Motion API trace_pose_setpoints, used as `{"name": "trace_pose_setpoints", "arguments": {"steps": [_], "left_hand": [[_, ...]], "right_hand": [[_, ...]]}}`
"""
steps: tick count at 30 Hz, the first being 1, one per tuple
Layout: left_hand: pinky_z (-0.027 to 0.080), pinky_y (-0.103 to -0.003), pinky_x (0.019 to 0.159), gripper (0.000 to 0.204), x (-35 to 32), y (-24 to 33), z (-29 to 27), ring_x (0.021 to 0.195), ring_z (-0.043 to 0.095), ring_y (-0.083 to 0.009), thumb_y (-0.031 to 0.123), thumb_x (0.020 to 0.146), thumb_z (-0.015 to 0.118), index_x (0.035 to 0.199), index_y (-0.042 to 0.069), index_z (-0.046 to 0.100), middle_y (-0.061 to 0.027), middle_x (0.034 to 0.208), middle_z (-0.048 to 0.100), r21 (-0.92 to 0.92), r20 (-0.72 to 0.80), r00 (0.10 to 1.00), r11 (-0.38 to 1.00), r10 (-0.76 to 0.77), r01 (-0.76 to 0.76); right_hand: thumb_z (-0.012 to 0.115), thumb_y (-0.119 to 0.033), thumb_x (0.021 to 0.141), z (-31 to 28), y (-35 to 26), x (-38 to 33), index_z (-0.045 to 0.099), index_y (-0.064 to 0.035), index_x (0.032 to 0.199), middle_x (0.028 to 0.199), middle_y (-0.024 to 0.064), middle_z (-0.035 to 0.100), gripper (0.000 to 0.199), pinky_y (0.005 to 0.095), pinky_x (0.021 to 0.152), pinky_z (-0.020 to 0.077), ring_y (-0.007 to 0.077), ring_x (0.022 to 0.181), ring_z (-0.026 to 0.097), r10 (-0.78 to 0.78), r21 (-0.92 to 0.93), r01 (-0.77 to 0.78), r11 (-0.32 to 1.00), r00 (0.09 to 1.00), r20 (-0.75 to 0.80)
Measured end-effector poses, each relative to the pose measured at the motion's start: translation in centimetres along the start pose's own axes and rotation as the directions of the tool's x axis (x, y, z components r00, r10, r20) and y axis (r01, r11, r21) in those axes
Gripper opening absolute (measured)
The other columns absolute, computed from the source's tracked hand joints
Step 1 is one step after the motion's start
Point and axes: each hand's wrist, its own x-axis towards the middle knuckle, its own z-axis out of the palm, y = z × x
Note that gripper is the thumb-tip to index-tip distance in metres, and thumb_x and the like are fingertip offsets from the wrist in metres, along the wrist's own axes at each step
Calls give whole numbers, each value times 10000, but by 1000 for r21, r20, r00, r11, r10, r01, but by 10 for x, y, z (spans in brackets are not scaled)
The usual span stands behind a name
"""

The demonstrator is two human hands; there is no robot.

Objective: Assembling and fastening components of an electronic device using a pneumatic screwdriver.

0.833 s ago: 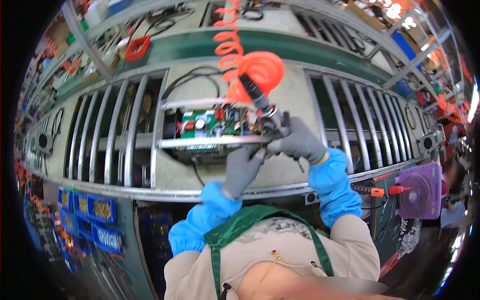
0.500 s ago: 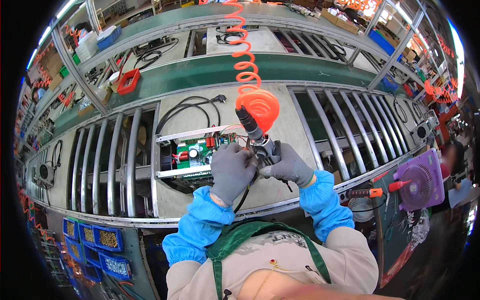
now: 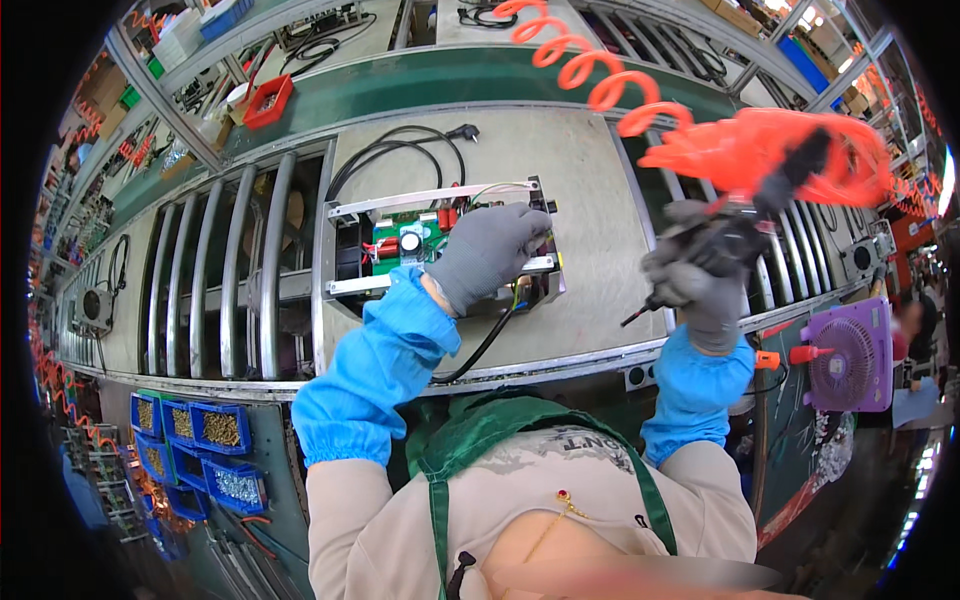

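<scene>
right hand (image 3: 700, 275), grip clamped on the screwdriver (image 3: 725, 235), has lifted off the circuit board (image 3: 415, 245); left hand (image 3: 490, 250) stays flat.

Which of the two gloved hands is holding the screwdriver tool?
The right hand, raised off to the side, grips the black powered screwdriver on the orange coiled hose; the left hand rests on the circuit-board assembly.

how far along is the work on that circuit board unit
Done, as far as shows: the green circuit board sits inside its metal frame, with a black cable attached. In hand: the left hand rests on the frame, while the right hand holds a powered screwdriver on an orange coiled hose, lifted off to the side. Whether any screws are left cannot be told.
</scene>
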Motion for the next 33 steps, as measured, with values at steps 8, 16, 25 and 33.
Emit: {"name": "trace_pose_setpoints", "arguments": {"steps": [8, 16, 25, 33], "left_hand": [[494, -366, 616, 197, -1, -9, -3, 798, 603, -258, 164, 761, 630, 946, 112, 586, -41, 867, 595, 166, 78, 926, 911, 369, -377], [495, -356, 606, 159, -4, -6, -3, 784, 613, -228, 170, 784, 596, 939, 140, 616, -24, 865, 598, 214, 175, 935, 915, 309, -342], [489, -359, 621, 128, -4, -8, -3, 797, 609, -234, 197, 807, 587, 914, 129, 601, -34, 852, 583, 186, 129, 928, 910, 350, -370], [487, -369, 613, 121, -3, -9, -3, 794, 606, -238, 209, 825, 560, 915, 137, 599, -34, 853, 569, 180, 187, 927, 916, 325, -358]], "right_hand": [[587, -140, 712, 32, -39, 17, 466, -21, 1244, 677, -9, 326, 558, 321, 605, 315, 123, 598, 375, -566, 274, 553, 787, 824, -38], [595, -159, 704, 40, -16, 32, 472, -5, 1231, 711, 100, 549, 563, 439, 699, 521, 199, 614, 579, -535, 244, 527, 814, 844, -40], [586, -139, 720, 42, -9, 36, 480, -2, 1224, 740, 95, 562, 533, 426, 695, 523, 192, 651, 584, -498, 219, 494, 841, 866, -40], [539, -6, 734, 58, -6, 45, 480, 25, 1210, 742, 89, 572, 480, 419, 710, 527, 190, 650, 597, -443, 264, 410, 873, 893, 79]]}}
